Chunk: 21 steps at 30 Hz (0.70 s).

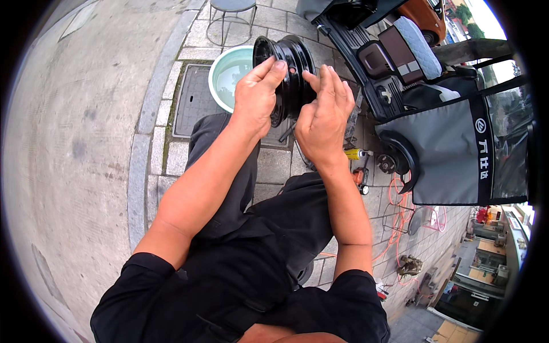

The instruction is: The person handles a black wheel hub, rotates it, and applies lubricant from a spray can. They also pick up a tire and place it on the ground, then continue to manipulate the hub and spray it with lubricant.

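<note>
A glossy black wheel rim [295, 54] is held up on edge in front of me, with no tyre on it. My left hand [255, 94] grips its left edge, thumb and forefinger closed at the flange. On the right side, my right hand [326, 117] steadies the rim, its fingers fairly straight and pressed along the edge. The wheel's lower part and some fingertips are hidden. Just behind and left of the rim stands a pale green basin [213, 86] holding water.
At right stands a vehicle with a grey cover [446, 148], its bare wheel hub [387, 163] exposed. Near it lie a yellow can [354, 154], an orange-red jack [360, 177] and an orange hose [394, 237]. A round stool [233, 5] stands ahead on the paving.
</note>
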{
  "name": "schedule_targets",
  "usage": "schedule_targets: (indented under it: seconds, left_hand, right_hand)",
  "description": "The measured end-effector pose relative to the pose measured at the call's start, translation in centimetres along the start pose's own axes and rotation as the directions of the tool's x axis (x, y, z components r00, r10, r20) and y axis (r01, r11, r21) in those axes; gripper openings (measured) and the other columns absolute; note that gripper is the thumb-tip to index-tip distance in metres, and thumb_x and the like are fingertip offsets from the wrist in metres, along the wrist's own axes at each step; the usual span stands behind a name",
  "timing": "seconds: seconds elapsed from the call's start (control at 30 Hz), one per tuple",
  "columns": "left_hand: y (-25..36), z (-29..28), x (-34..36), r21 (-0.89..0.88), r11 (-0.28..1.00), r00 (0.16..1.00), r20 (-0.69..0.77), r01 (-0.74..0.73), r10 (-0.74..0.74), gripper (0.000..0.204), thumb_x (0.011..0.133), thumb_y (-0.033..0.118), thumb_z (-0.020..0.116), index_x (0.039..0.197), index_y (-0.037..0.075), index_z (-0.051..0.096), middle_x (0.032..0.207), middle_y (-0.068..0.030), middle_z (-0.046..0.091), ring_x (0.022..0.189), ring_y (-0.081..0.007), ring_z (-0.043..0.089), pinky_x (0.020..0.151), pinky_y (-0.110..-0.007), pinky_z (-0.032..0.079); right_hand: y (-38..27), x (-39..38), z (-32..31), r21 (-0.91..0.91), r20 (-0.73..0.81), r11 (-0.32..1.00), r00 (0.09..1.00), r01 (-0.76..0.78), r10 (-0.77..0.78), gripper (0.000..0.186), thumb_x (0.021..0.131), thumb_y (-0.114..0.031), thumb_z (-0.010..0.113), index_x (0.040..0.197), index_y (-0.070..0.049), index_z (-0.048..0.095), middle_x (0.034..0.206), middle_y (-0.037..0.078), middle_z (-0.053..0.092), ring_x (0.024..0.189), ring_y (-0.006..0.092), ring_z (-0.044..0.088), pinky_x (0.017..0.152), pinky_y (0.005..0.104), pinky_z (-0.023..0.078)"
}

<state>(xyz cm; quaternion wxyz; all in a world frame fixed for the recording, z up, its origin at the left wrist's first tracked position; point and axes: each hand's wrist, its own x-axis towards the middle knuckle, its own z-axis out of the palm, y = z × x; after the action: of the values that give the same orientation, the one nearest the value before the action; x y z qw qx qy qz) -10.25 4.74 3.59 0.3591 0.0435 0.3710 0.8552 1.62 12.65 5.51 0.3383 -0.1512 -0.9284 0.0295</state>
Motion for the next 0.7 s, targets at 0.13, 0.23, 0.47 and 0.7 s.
schedule_targets:
  seconds: [0.13,0.23,0.47,0.7]
  left_hand:
    - [-0.5,-0.5,0.2,0.018,1.0,0.999,0.043,-0.016,0.016,0.058,0.105,0.018,0.07,0.151,-0.013,0.05,0.128,-0.0098,0.071,0.119,-0.0145,0.064,0.105,-0.032,0.05]
    - [-0.8,-0.8,0.4,0.009,1.0,0.995,0.096,-0.018,0.017,0.057,0.106,0.017,0.07,0.151,-0.012,0.051,0.127,-0.0091,0.071,0.114,-0.0143,0.066,0.101,-0.031,0.053]
    - [-0.3,-0.1,0.1,0.009,1.0,0.996,0.086,-0.017,0.016,0.058,0.107,0.015,0.069,0.153,-0.012,0.048,0.128,-0.01,0.071,0.115,-0.0143,0.066,0.103,-0.031,0.053]
    - [-0.4,-0.5,0.3,0.026,0.999,0.999,0.021,-0.033,0.033,0.053,0.106,0.016,0.07,0.148,-0.012,0.053,0.127,-0.0101,0.071,0.115,-0.0136,0.065,0.101,-0.03,0.052]
  right_hand:
    - [-0.6,0.0,0.7,-0.061,-0.003,0.997,0.999,0.037,-0.038,0.071,0.083,0.004,0.055,0.153,0.012,0.043,0.137,0.013,0.071,0.146,0.0365,0.048,0.125,0.0569,0.023]
    - [-1.1,-0.4,1.5,-0.138,0.015,0.986,0.996,0.094,-0.093,0.072,0.084,0.004,0.054,0.154,0.012,0.04,0.14,0.014,0.069,0.145,0.0366,0.048,0.125,0.0569,0.022]
    - [-1.7,-0.1,1.7,0.329,0.014,0.921,0.977,-0.207,0.214,0.074,0.086,0.003,0.048,0.157,0.016,0.032,0.14,0.017,0.068,0.148,0.0376,0.045,0.128,0.0599,0.013]
    - [0.6,0.3,-0.2,-0.189,0.065,0.968,0.985,0.167,-0.158,0.058,0.093,-0.001,0.057,0.15,0.003,0.052,0.136,0.012,0.071,0.144,0.0317,0.052,0.127,0.0524,0.021]
